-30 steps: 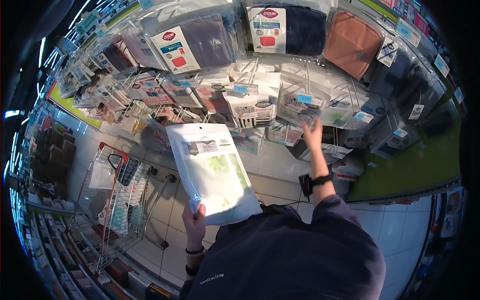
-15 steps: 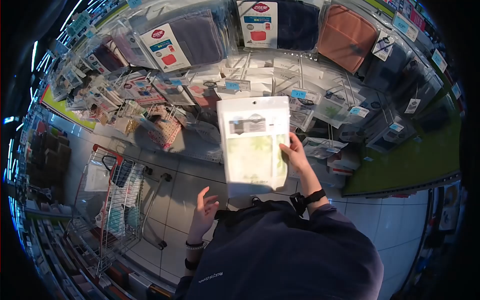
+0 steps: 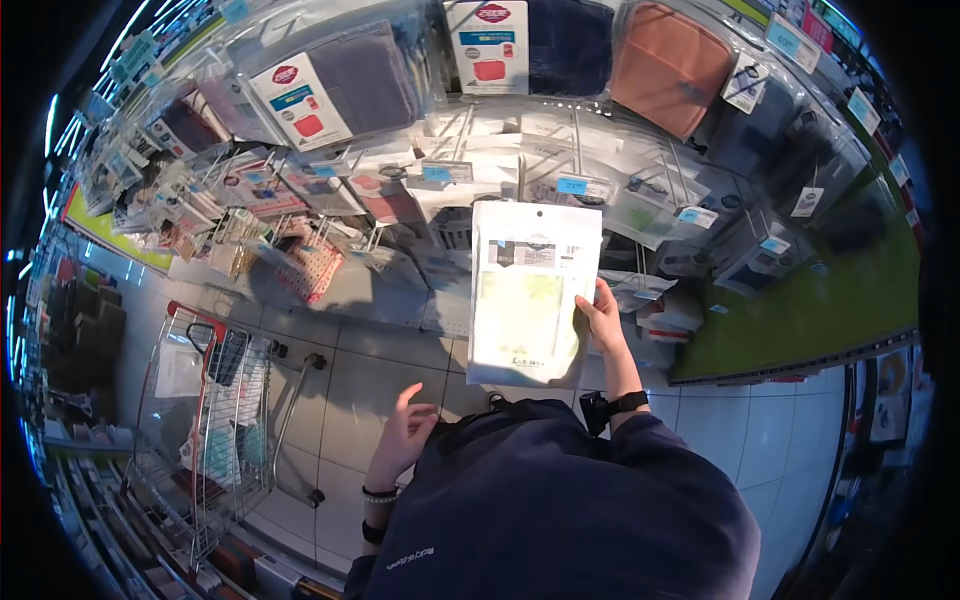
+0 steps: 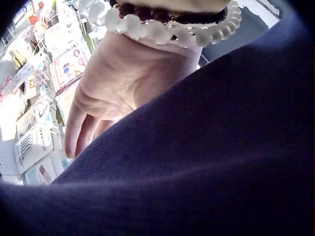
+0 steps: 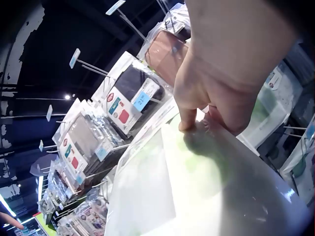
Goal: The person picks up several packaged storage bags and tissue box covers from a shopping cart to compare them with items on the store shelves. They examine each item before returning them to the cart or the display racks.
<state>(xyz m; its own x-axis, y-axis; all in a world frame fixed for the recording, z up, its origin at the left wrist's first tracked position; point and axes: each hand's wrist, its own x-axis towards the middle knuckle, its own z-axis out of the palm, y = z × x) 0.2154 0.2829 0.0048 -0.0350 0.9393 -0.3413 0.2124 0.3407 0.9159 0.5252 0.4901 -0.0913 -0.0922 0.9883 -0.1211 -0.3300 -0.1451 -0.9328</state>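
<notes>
My right hand (image 3: 606,318) pinches the right edge of a flat white plastic package (image 3: 530,300) with a pale green leaf print, held upright in front of the shelf rack. In the right wrist view, thumb and fingers of that hand (image 5: 221,93) grip the edge of the package (image 5: 192,182). Near my body on the left, the left hand (image 3: 404,435) is empty, its fingers loosely bent. The left wrist view shows that hand (image 4: 123,78) beside the dark shirt, which hides part of it.
Hooks ahead carry several packaged items, including an orange pouch (image 3: 672,70) and dark blue bags (image 3: 565,45). A blue price tag (image 3: 585,187) hangs above the package. At left stands a wire shopping cart (image 3: 205,390) with goods inside, on a tiled floor (image 3: 340,400).
The package has passed from my left hand to my right, moving rightward. The left hand has let go and stays near my body. The view has shifted slightly.
</notes>
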